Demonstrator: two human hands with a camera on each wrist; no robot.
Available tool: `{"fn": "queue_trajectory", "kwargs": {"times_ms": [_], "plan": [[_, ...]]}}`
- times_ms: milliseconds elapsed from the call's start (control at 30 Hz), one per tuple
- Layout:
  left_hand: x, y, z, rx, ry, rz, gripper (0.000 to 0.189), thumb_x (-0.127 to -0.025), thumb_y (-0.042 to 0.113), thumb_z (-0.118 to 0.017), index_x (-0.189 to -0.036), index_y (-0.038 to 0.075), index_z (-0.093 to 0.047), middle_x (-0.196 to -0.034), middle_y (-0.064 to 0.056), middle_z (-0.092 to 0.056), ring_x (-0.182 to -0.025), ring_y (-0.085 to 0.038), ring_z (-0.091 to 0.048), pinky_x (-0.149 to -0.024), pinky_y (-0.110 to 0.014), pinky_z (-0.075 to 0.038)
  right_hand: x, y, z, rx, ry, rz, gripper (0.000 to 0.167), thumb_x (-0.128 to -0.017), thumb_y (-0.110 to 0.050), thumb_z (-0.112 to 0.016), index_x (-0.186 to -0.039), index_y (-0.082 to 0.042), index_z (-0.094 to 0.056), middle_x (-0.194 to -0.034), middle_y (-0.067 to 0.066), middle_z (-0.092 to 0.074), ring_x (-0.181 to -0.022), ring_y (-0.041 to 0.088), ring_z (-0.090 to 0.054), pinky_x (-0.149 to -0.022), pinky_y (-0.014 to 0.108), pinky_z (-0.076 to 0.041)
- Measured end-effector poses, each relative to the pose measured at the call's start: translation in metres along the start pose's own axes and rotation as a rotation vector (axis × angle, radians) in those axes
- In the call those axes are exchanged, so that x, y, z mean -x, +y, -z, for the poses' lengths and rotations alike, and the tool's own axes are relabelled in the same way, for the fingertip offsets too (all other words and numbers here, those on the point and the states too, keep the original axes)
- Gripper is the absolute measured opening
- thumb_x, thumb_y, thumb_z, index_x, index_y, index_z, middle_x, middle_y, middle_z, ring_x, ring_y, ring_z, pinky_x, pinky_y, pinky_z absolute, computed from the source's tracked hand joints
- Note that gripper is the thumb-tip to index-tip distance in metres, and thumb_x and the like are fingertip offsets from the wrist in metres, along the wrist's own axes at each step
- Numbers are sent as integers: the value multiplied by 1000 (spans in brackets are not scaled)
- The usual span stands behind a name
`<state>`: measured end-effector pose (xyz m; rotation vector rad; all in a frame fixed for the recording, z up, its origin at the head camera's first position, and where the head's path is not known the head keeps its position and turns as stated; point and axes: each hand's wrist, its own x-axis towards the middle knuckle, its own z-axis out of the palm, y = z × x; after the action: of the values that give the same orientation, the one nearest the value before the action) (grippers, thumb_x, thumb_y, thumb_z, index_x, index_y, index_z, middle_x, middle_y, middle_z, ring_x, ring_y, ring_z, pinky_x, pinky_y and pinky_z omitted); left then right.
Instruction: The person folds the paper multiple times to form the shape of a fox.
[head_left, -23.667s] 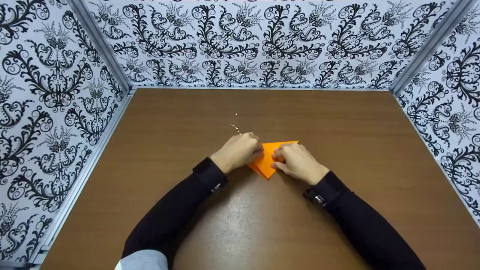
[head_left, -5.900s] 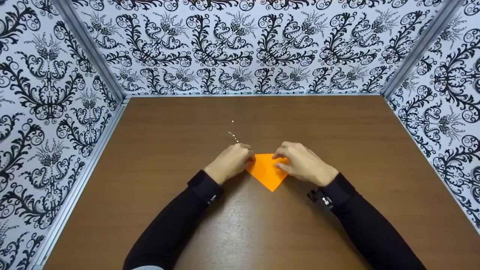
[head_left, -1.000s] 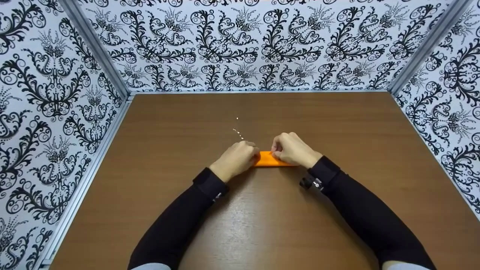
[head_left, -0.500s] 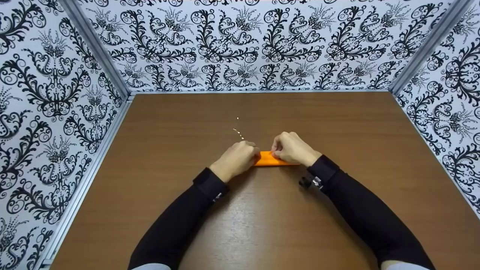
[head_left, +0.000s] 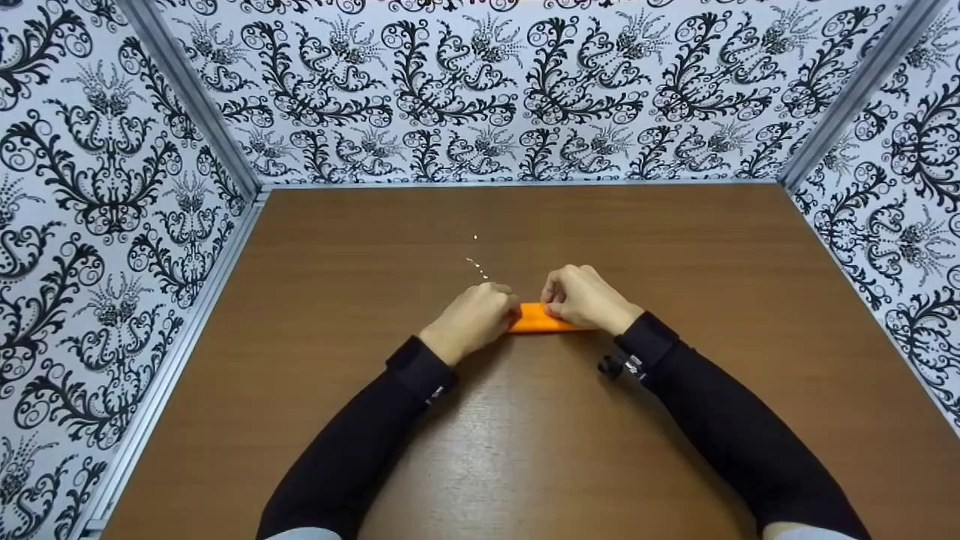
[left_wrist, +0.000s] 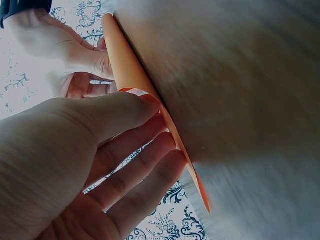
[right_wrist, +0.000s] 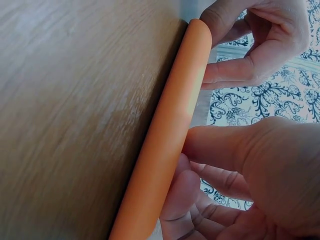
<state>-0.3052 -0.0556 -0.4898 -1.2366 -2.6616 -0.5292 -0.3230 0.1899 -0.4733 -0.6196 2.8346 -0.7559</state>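
A sheet of orange paper (head_left: 534, 318) lies on the table, bent over into a narrow band with a rounded, uncreased fold facing me. At its left end, my left hand (head_left: 476, 315) pinches it; in the left wrist view the thumb (left_wrist: 135, 107) sits at the end of the curl and the fingers lie along the flat edge behind. My right hand (head_left: 589, 298) holds the far edge right of the middle, its thumb (right_wrist: 215, 145) on the paper with the fingers bent close beside it. The right wrist view shows the curl (right_wrist: 167, 117) as a smooth roll.
Small white specks (head_left: 478, 266) make a short line on the brown wooden table (head_left: 360, 247) beyond the left hand. Walls with a black-and-white scroll pattern (head_left: 487, 82) enclose the table at the back and both sides. A black wrist camera (head_left: 610, 367) hangs under the right cuff.
Several seconds ago the paper's point faced me as a flat triangle; that point has been turned up and away, leaving a rolled band. Over the last second the hands hold almost still.
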Motion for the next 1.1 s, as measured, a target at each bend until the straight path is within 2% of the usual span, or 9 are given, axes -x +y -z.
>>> {"fn": "queue_trajectory", "kwargs": {"times_ms": [200,233,333,433,467,567,1100], "plan": [[1,0,0,2,7,-8,13,-104,-4,-79,-98,3,-88,-97,-14,-83,-93,-33,-82,-85,-47,-71,1,2,0,-28,6,21,6,-104,-9,-87,-107,-5,-86,-98,11,-87,-88,25,-78,-87,41,-65],[0,0,0,3,10,-9,13,-104,-4,-79,-98,3,-88,-96,-14,-83,-92,-33,-81,-85,-47,-71,-3,13,-4,-49,16,53,7,-104,-13,-88,-105,-7,-86,-96,9,-87,-86,22,-78,-85,37,-65],[0,0,0,7,6,-4,12,-105,-4,-79,-98,2,-88,-97,-15,-83,-93,-33,-82,-86,-47,-71,-3,14,-4,-55,20,64,4,-104,-12,-88,-105,-8,-86,-95,8,-87,-85,21,-78,-84,36,-65],[0,0,0,17,0,2,12,-105,-3,-79,-98,2,-88,-97,-15,-83,-93,-34,-82,-87,-48,-71,-3,13,-5,-50,15,52,5,-105,-12,-87,-109,-7,-88,-98,10,-88,-88,23,-79,-87,38,-66],[0,0,0,23,-1,5,12,-105,-3,-79,-99,2,-88,-98,-15,-84,-94,-34,-82,-87,-48,-71,1,2,0,-30,5,21,7,-105,-7,-86,-111,-5,-88,-100,13,-88,-89,26,-80,-89,42,-67],[0,0,0,39,2,8,11,-105,-4,-80,-99,1,-88,-98,-16,-84,-93,-35,-82,-87,-50,-71,2,0,0,-18,2,6,8,-106,-8,-86,-113,-5,-88,-102,14,-89,-92,27,-81,-92,44,-68],[1,-1,0,21,-10,5,9,-105,-4,-81,-99,2,-86,-99,-14,-83,-95,-33,-81,-88,-47,-71,2,1,-1,-13,1,2,11,-106,-11,-87,-114,-4,-87,-102,13,-89,-92,26,-80,-90,43,-66]]}}
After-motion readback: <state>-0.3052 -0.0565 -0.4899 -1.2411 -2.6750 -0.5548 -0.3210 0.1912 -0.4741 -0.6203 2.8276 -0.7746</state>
